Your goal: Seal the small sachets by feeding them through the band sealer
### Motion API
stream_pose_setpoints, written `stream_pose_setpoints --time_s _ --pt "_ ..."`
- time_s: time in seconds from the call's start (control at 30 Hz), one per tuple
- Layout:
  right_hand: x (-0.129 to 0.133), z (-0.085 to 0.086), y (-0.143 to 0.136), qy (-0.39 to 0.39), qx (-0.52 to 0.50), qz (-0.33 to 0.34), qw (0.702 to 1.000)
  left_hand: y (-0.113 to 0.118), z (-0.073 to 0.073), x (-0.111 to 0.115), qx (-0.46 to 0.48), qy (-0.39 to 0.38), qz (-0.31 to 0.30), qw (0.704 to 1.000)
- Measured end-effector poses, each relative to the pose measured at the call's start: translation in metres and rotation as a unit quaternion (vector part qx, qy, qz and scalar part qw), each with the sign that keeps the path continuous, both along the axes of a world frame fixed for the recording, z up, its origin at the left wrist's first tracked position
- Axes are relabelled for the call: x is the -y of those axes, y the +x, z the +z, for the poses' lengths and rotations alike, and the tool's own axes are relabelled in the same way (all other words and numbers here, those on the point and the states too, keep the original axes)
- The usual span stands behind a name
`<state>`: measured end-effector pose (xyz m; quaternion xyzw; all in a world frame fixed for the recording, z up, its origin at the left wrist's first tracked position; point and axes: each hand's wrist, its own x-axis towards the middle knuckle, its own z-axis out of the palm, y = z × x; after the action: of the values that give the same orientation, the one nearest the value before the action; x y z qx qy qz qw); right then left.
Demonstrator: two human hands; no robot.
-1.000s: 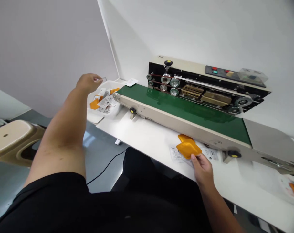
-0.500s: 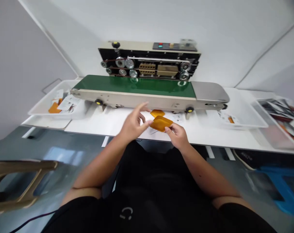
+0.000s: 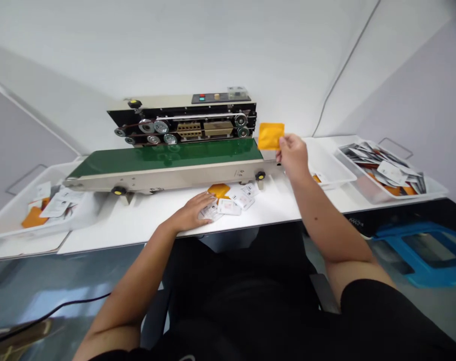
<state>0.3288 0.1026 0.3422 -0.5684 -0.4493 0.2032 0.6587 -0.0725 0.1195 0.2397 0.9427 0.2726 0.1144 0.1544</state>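
Note:
My right hand [image 3: 293, 155] is closed on the right edge of a small yellow pouch [image 3: 270, 136]. It holds the pouch raised at the right end of the sealing machine, over the end of the green conveyor belt [image 3: 168, 158]. My left hand [image 3: 193, 213] lies flat on the white table, fingers stretched out and touching the loose pile. Another orange-yellow pouch [image 3: 218, 190] lies just beyond its fingertips. Several white printed cards [image 3: 229, 206] are spread beside that pouch, some partly under the left hand.
The band sealer [image 3: 190, 118] with rollers stands against the wall. At left is a plastic bin [image 3: 10, 230] of cards and pouches. Another bin [image 3: 343, 173] sits behind my right forearm, and a fuller bin [image 3: 434, 189] is farther right. A blue stool [image 3: 438, 273] stands below.
My right hand has lifted the yellow pouch up and to the right. The left hand has left it and come down flat by the cards. The view has turned right.

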Motion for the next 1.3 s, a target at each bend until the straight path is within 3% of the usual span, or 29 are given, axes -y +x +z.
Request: stream_pose_setpoints --time_s 0.1,0.2,0.33,0.43,0.57,0.67,0.77,0.87,0.97,1.07,1.13,1.17,1.23,1.3 --pt "-0.054 0.023 0.028 -0.053 0.011 -0.043 0.998 -0.009 -0.017 -0.006 0.002 -0.006 0.017 1.0" --pt "-0.093 0.027 0.027 -0.128 -0.034 0.003 0.991 -0.008 -0.02 -0.004 -0.004 -0.014 0.006 1.0" --pt "-0.121 0.026 0.002 -0.194 -0.057 0.074 0.977 -0.005 -0.017 0.001 0.001 -0.012 -0.002 1.0" --pt "-0.122 0.029 -0.009 -0.177 0.001 0.067 0.982 -0.005 -0.017 0.005 0.03 0.008 -0.012 0.999" --pt "-0.076 0.02 -0.02 -0.018 0.155 -0.044 0.987 -0.01 -0.014 0.01 0.086 0.085 0.0 0.993" --pt "-0.015 -0.013 -0.04 0.07 0.189 -0.069 0.977 -0.014 -0.005 0.009 0.14 0.153 0.089 0.974" --pt "0.04 -0.061 -0.069 0.044 0.173 0.029 0.984 -0.011 0.008 0.006 0.209 0.172 0.21 0.939" --pt "0.068 -0.101 -0.1 -0.021 0.138 0.156 0.978 0.008 0.019 0.011 0.29 0.073 0.285 0.911" --pt "0.075 -0.121 -0.125 -0.063 0.078 0.266 0.959 0.033 0.024 0.029 0.305 -0.048 0.254 0.917" --pt "0.075 -0.131 -0.136 -0.104 0.036 0.329 0.938 0.04 0.023 0.049 0.269 -0.046 0.189 0.944" --pt "0.077 -0.136 -0.137 -0.136 0.014 0.333 0.933 0.019 0.022 0.054 0.264 0.036 0.226 0.937" --pt "0.077 -0.139 -0.135 -0.148 -0.002 0.326 0.934 0.001 0.021 0.054 0.271 0.093 0.28 0.916" --pt "0.078 -0.143 -0.131 -0.159 -0.035 0.308 0.937 -0.051 0.02 0.049 0.279 0.212 0.426 0.834" --pt "0.078 -0.145 -0.129 -0.159 -0.064 0.294 0.94 -0.112 0.019 0.042 0.247 0.274 0.55 0.749"
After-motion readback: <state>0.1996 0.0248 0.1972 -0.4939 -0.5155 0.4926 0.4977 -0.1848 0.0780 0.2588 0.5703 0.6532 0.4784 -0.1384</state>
